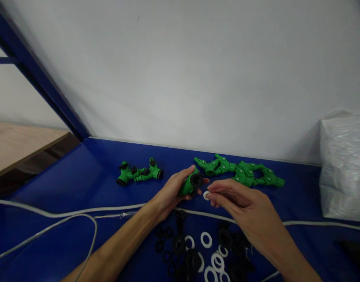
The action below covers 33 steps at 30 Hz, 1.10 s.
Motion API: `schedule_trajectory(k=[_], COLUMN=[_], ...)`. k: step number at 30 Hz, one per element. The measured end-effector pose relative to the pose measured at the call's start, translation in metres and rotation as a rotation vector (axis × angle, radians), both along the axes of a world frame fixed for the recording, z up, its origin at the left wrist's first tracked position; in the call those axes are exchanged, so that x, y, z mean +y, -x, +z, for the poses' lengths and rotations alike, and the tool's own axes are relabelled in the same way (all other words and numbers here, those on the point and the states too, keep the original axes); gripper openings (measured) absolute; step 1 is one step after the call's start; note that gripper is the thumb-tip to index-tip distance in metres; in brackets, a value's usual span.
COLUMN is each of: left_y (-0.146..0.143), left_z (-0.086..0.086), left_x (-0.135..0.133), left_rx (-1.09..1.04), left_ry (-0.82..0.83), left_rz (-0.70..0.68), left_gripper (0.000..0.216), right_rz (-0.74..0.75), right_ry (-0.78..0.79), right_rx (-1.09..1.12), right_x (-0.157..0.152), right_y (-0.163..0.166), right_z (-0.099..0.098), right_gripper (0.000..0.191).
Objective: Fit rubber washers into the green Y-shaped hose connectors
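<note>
My left hand (pixel 175 186) is closed around a green Y-shaped hose splitter (pixel 185 187), whose round black end (pixel 196 180) faces toward my right hand. Between the thumb and fingertips of my right hand (pixel 231 196) is a small white ring washer (pixel 206 195), held just right of the splitter and apart from it. Below both hands lie several loose white ring washers (pixel 206 239), mixed with black rings and black caps (pixel 193 258). Part of the splitter is covered by my left fingers.
Two green splitters with black fittings (pixel 125 174) lie at the back left. Several green splitter bodies (pixel 244 174) are grouped at the back right. Pale cables (pixel 115 209) cross the blue table (pixel 103 164). A plastic-wrapped bundle (pixel 344 168) stands at the right, against the white wall.
</note>
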State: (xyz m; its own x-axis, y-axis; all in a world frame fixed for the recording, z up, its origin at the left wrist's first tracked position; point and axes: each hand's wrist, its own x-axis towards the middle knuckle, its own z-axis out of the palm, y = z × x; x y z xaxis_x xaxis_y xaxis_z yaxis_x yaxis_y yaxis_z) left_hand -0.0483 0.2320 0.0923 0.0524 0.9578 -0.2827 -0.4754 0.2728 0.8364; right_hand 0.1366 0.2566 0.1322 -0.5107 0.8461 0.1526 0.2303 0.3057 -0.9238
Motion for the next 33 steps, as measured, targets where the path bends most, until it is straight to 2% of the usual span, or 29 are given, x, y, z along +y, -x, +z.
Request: schedule_trajectory(k=[4, 7, 9, 13, 17, 20, 24, 28, 30, 33], left_y=[-0.004, -0.007, -0.008, -0.009, -0.010, -0.012, -0.014, -0.012, -0.010, -0.008], left_z=[0.001, 0.006, 0.008, 0.007, 0.006, 0.006, 0.008, 0.008, 0.008, 0.006], left_x=[-0.002, -0.003, -0.004, -0.003, -0.003, -0.004, -0.005, -0.005, -0.004, -0.004], left_rx=[0.134, 0.220, 0.255, 0.276, 0.296, 0.309, 0.329, 0.367, 0.408, 0.489], left_ry=[-0.070, -0.044, -0.022, -0.039, -0.013, -0.018, -0.043, -0.144, -0.193, -0.224], left_rz=[-0.036, -0.005, 0.014, -0.014, 0.050, 0.083, 0.100, 0.108, 0.119, 0.122], left_gripper=[0.048, 0.043, 0.043, 0.045, 0.046, 0.042, 0.038, 0.030, 0.030, 0.035], right_rz=[-0.069, -0.090, -0.080, -0.076, -0.108, -0.112, -0.143, -0.045, -0.010, -0.004], right_ry=[-0.093, -0.187, -0.188, -0.044, 0.189, 0.300, 0.344, 0.432, 0.481, 0.486], right_rx=[0.063, 0.051, 0.049, 0.093, 0.158, 0.179, 0.155, 0.171, 0.231, 0.308], right_x=[-0.003, -0.003, -0.002, -0.004, -0.007, -0.006, -0.004, -0.007, -0.009, -0.009], right_y=[0.002, 0.004, 0.006, 0.010, 0.014, 0.014, 0.014, 0.017, 0.019, 0.022], right_z=[-0.004, -0.008, -0.010, -0.012, -0.012, -0.014, -0.014, -0.010, -0.009, -0.012], right_gripper=[0.007, 0.008, 0.009, 0.010, 0.024, 0.037, 0.051, 0.057, 0.056, 0.045])
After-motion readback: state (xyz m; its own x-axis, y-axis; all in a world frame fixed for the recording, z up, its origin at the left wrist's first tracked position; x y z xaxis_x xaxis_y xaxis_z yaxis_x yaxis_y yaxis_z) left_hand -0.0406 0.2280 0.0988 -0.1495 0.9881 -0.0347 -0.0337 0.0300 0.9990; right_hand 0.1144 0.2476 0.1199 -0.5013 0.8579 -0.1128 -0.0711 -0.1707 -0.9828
